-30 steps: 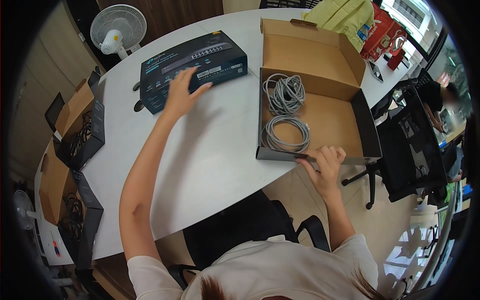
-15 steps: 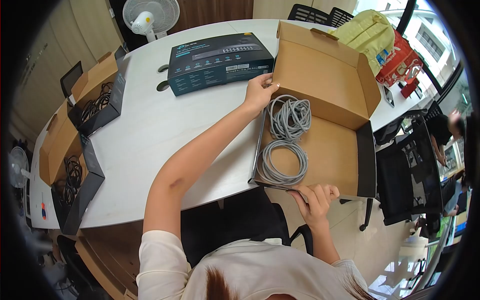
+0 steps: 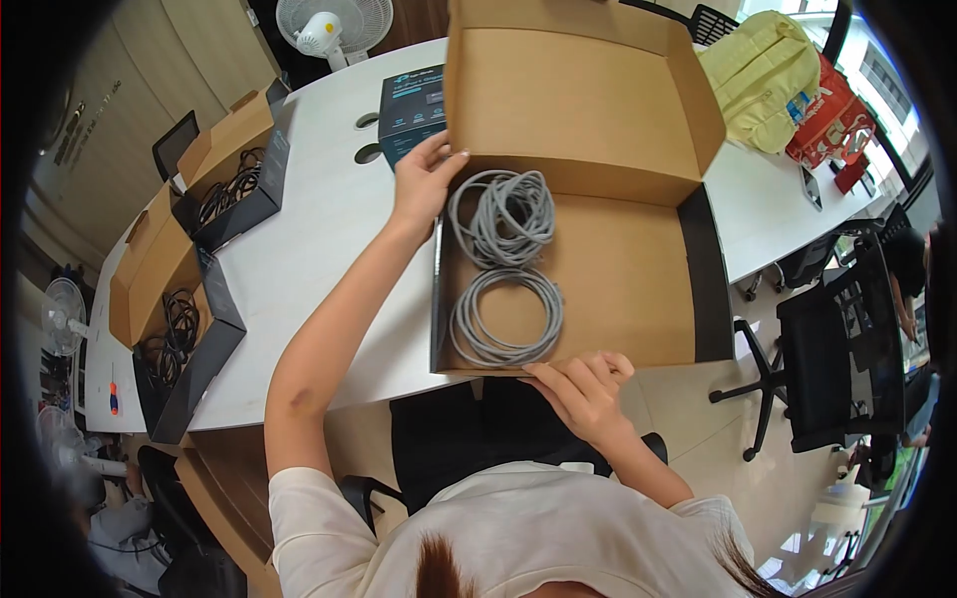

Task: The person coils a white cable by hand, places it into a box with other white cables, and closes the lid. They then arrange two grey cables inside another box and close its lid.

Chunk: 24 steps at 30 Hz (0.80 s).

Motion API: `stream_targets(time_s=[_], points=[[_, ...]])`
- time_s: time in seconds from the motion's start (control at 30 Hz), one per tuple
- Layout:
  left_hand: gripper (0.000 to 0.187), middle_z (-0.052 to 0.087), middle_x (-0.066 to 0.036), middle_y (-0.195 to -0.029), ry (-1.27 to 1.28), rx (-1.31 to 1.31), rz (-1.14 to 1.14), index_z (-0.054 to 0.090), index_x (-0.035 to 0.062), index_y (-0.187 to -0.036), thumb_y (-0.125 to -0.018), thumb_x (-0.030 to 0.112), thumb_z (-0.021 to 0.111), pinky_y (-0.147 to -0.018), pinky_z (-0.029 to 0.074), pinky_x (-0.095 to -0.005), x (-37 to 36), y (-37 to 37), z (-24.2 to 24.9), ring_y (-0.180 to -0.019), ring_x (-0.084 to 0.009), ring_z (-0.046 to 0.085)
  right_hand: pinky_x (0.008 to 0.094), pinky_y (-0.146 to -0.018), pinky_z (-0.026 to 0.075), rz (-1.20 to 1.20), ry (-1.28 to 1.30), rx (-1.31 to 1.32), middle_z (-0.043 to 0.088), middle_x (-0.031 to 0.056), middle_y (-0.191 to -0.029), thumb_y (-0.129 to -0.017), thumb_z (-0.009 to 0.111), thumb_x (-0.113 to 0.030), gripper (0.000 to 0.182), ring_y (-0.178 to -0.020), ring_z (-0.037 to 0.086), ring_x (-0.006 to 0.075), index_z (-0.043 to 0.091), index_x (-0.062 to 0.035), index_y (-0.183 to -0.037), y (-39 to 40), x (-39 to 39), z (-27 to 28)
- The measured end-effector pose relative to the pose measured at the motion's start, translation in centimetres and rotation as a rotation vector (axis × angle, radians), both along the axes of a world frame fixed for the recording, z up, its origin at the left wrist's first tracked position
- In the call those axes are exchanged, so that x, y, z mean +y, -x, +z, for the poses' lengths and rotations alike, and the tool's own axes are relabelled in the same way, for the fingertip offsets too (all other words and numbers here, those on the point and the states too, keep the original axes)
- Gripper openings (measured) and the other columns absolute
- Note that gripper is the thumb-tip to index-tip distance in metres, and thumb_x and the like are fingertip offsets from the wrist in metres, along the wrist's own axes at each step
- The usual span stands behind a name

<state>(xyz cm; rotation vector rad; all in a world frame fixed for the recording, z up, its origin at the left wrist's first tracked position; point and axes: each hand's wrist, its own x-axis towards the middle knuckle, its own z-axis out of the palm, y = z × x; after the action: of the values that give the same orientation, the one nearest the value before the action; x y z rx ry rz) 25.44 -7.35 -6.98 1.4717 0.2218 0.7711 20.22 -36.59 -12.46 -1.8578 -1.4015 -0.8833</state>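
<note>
An open cardboard box with a dark outside and raised lid hangs partly past the table's front edge. Along its left side lie two coils of grey cable: a bulky upper coil and a neater round lower coil. My left hand grips the box's left side near the lid fold, thumb at the rim. At the front wall, my right hand has its fingers closed over the edge. Behind the lid, a dark TP-Link box is partly hidden.
Two open boxes, the nearer box and farther box, hold black cables on the left of the white table. A screwdriver lies there too. Rightward are a yellow bag, a red bag, a phone and black chairs.
The open box with the grey cables has shifted left, carried by both my hands. Its lid now covers much of the TP-Link box. The view has turned slightly.
</note>
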Motion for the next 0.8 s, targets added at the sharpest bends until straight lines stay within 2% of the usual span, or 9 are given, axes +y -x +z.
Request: stream_targets(time_s=[0.13, 0.27, 0.37, 0.57, 0.67, 0.7, 0.8], points=[[0.042, 0.064, -0.011, -0.109, 0.039, 0.057, 0.07, 0.05, -0.0055, -0.125, -0.086, 0.002, 0.062, -0.085, 0.047, -0.0247, 3.2, 4.2, 0.2, -0.097, -0.0139, 0.06, 0.0289, -0.079, 0.027, 0.079, -0.002, -0.019, 0.048, -0.0072, -0.066, -0.068, 0.077, -0.022, 0.026, -0.064, 0.045, 0.0098, 0.07, -0.0195, -0.092, 1.6, 3.0, 0.1], [0.041, 0.064, -0.012, -0.109, 0.075, 0.129, 0.184, 0.049, -0.0059, -0.126, -0.087, 0.003, 0.06, -0.081, 0.05, -0.0253, 5.2, 7.7, 0.4, -0.095, -0.0145, 0.061, 0.0285, -0.081, 0.026, 0.138, -0.005, -0.035, 0.049, -0.0077, -0.066, -0.069, 0.076, -0.022, 0.027, -0.065, 0.045, 0.0092, 0.069, -0.0185, -0.095, 2.8, 5.4, 0.1], [0.04, 0.064, -0.012, -0.108, 0.096, 0.118, 0.225, 0.048, -0.0065, -0.126, -0.088, 0.002, 0.059, -0.079, 0.051, -0.0257, 6.9, 9.4, 0.0, -0.093, -0.0153, 0.063, 0.0288, -0.085, 0.028, 0.192, 0.012, -0.019, 0.052, -0.0055, -0.078, -0.073, 0.064, -0.016, 0.025, -0.072, 0.049, 0.0095, 0.068, -0.0138, -0.097, 3.4, 6.9, 0.5], [0.041, 0.064, -0.013, -0.111, 0.142, 0.129, 0.252, 0.049, -0.0063, -0.126, -0.087, 0.002, 0.059, -0.08, 0.051, -0.0262, 9.7, 10.5, -1.8, -0.094, -0.0159, 0.063, 0.0303, -0.083, 0.034, 0.28, 0.204, 0.127, 0.056, -0.0021, -0.086, -0.079, 0.066, -0.02, 0.025, -0.08, 0.053, 0.0123, 0.064, -0.0097, -0.102, 3.5, 7.9, 3.2], [0.041, 0.064, -0.014, -0.112, 0.171, 0.158, 0.261, 0.049, -0.0067, -0.126, -0.087, 0.003, 0.059, -0.081, 0.05, -0.0262, 10.5, 10.3, -2.8, -0.095, -0.0158, 0.063, 0.0344, -0.075, 0.042, 0.404, 0.315, 0.29, 0.061, 0.005, -0.092, -0.079, 0.068, -0.02, 0.031, -0.081, 0.057, 0.0218, 0.063, -0.0068, -0.107, 2.3, 7.3, 5.5], [0.041, 0.064, -0.014, -0.112, 0.185, 0.159, 0.252, 0.049, -0.0068, -0.126, -0.088, 0.004, 0.059, -0.081, 0.05, -0.0261, 10.7, 10.3, -2.9, -0.095, -0.0158, 0.063, 0.0368, -0.075, 0.048, 0.461, 0.406, 0.364, 0.062, 0.0095, -0.101, -0.081, 0.065, -0.013, 0.028, -0.091, 0.06, 0.0272, 0.062, -0.0039, -0.108, 1.4, 7.2, 6.5], [0.045, 0.063, -0.014, -0.113, 0.186, 0.174, 0.173, 0.045, -0.0072, -0.129, -0.088, 0.006, 0.059, -0.083, 0.049, -0.0259, 11.3, 10.2, -3.0, -0.097, -0.0162, 0.062, 0.0385, -0.08, 0.049, 0.59, 0.626, 0.399, 0.062, 0.01, -0.107, -0.082, 0.062, -0.008, 0.025, -0.098, 0.06, 0.0297, 0.061, -0.0023, -0.107, -2.2, 8.9, 8.6]])
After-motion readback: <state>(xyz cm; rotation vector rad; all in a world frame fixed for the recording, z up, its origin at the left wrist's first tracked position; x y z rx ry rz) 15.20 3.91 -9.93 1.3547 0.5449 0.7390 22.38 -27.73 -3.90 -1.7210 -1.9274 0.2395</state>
